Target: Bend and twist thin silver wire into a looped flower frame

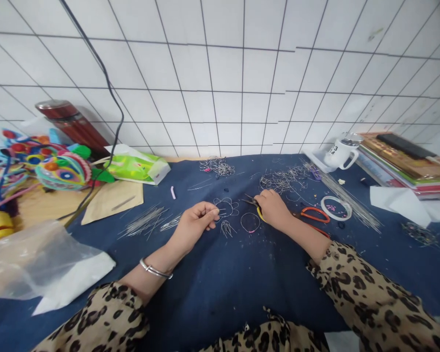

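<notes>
My left hand [196, 222] rests on the dark blue cloth [242, 278] with its fingers curled in a pinch at the edge of a thin wire flower shape [227, 207]. My right hand [273, 209] is closed round small yellow-handled pliers [252, 202], whose tip points left toward the wire flower. A wire ring with pink beads [250, 223] and a small bent wire piece [227, 228] lie between the hands. Both sleeves are leopard print, and a silver bangle [154, 270] sits on the left wrist.
Bundles of straight wires [143, 222] lie left of my left hand. Tangled wire heaps [218, 167] [284, 178], orange-handled scissors [313, 214], a tape roll [336, 207], a white mug [339, 151] and stacked books [407, 159] lie behind and right. Plastic bags [33, 259] and colourful toys [55, 168] sit left.
</notes>
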`<state>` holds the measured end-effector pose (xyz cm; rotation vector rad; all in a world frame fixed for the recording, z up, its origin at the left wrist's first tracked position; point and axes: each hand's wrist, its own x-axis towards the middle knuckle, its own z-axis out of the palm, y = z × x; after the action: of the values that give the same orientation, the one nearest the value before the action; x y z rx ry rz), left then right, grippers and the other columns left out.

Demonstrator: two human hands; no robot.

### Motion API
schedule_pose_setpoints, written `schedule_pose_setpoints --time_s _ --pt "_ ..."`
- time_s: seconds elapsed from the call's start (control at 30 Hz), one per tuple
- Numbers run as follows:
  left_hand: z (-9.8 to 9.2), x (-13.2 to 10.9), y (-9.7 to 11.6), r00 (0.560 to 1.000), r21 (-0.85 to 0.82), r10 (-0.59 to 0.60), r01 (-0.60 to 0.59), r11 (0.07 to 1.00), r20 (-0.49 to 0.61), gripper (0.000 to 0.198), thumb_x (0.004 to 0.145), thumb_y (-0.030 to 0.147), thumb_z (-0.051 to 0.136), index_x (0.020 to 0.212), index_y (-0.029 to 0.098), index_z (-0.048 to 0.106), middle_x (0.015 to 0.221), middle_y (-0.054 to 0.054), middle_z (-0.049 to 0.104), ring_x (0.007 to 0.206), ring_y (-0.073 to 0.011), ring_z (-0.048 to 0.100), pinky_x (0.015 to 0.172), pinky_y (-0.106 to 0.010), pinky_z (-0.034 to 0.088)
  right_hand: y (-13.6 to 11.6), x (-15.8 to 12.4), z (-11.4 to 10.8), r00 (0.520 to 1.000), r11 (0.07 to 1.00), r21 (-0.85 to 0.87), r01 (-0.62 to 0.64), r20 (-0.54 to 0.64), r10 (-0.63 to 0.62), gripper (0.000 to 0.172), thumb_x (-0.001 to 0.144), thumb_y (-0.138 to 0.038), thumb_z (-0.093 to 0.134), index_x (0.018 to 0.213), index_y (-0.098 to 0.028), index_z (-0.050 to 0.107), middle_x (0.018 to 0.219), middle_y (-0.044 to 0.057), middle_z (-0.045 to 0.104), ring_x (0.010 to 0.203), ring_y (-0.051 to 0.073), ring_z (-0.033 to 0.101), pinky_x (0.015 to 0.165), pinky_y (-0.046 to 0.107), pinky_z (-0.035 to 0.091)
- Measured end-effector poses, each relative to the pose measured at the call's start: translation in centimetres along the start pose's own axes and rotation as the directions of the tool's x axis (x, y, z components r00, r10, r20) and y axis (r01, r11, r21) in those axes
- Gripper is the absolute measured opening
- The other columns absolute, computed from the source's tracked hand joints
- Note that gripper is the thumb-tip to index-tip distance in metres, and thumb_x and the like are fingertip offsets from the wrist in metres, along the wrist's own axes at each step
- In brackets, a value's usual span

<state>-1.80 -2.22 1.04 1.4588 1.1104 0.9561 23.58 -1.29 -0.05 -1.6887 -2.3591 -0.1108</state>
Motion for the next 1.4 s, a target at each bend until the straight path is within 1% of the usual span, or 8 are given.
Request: schedule_pose_setpoints --time_s 0.17,0.3,0.47,0.67,0.8,0.97,1.2,1.4 --pt "0.2 -0.3 0.4 0.999 -0.037 0.017 -0.016 0.999 0.031 0.021 0.078 0.035 0.056 0.08 0.015 0.058 0.066 -0.001 0.061 0.053 -0.0088 0.052 0.049 -0.019 0.04 -0.2 0.2 -1.5 0.981 0.944 0.327 -0.047 -0.161 0.105 0.023 0.082 -0.014 0.04 0.101 -0.016 0.052 0.098 0.009 0.051 0.088 0.017 0.047 0.078 0.03 0.037" --pt "0.3 -0.4 0.6 1.0 -0.1 0.015 -0.012 0.995 0.026 0.02 0.079 0.035 0.055 0.08 0.015 0.056 0.069 -0.002 0.063 0.052 -0.008 0.052 0.049 -0.019 0.04 -0.7 0.2 -2.6 0.952 0.31 0.949 -0.06 -0.039 0.304 0.018 0.082 -0.029 0.043 0.097 -0.02 0.048 0.084 0.001 0.051 0.063 0.01 0.046 0.054 0.022 0.037" --pt "0.6 -0.7 0.6 0.998 -0.179 -0.019 0.029 0.983 0.057 0.02 0.081 0.035 0.054 0.082 0.015 0.054 0.074 -0.002 0.064 0.053 -0.0072 0.051 0.049 -0.018 0.039 -2.6 -0.6 -3.1 0.936 -0.24 0.952 -0.189 0.248 0.249 0.033 0.079 -0.048 0.047 0.096 -0.02 0.051 0.069 -0.004 0.043 0.046 0.005 0.03 0.039 0.018 0.016" --pt "1.0 -1.1 0.7 1.0 -0.247 -0.013 0.011 0.969 -0.007 0.02 0.083 0.035 0.052 0.084 0.015 0.053 0.075 -0.002 0.064 0.053 -0.0064 0.051 0.049 -0.018 0.038 -5.4 -2.0 -4.9 0.927 0.162 0.919 -0.359 0.371 -0.049 0.026 0.075 -0.041 0.058 0.084 -0.016 0.058 0.056 -0.007 0.038 0.044 0.004 0.026 0.042 0.018 0.022" --pt "1.0 -1.0 0.7 0.997 -0.309 -0.061 0.046 0.95 -0.039 0.025 0.08 0.035 0.055 0.096 0.016 0.055 0.081 -0.004 0.065 0.053 -0.007 0.053 0.049 -0.019 0.038 -7.0 -2.9 -5.6 0.96 0.625 0.776 -0.088 0.232 -0.154 0.022 0.069 -0.035 0.064 0.064 -0.015 0.057 0.067 -0.003 0.048 0.06 0.008 0.044 0.056 0.021 0.035" --pt "1.1 -0.9 0.7 0.997 -0.335 -0.067 0.052 0.941 -0.031 0.024 0.08 0.034 0.056 0.093 0.015 0.058 0.082 -0.004 0.065 0.055 -0.0072 0.053 0.05 -0.019 0.038 -8.9 -3.8 -3.6 0.983 0.85 0.526 -0.024 0.168 -0.076 0.028 0.063 -0.039 0.067 0.076 -0.018 0.054 0.08 0.001 0.051 0.07 0.013 0.047 0.062 0.025 0.039" --pt "1.2 -0.7 0.7 0.995 -0.354 -0.065 0.032 0.935 -0.08 0.02 0.081 0.034 0.054 0.087 0.016 0.057 0.077 -0.002 0.065 0.049 -0.0057 0.048 0.048 -0.019 0.036 -9.7 -5.2 -2.0 0.965 0.897 0.4 0.187 0.099 -0.245 0.029 0.061 -0.023 0.06 0.089 -0.016 0.054 0.092 0.007 0.05 0.084 0.02 0.045 0.075 0.035 0.04" --pt "1.0 -0.5 0.6 0.994 -0.324 -0.075 0.045 0.945 -0.082 0.02 0.08 0.033 0.055 0.088 0.015 0.059 0.073 -0.001 0.062 0.05 -0.0064 0.047 0.049 -0.019 0.036 -9.0 -5.2 -2.7 0.934 0.687 0.652 0.321 -0.095 -0.346 0.044 0.076 -0.012 0.043 0.119 -0.018 0.046 0.1 0.009 0.05 0.09 0.017 0.047 0.081 0.034 0.041"
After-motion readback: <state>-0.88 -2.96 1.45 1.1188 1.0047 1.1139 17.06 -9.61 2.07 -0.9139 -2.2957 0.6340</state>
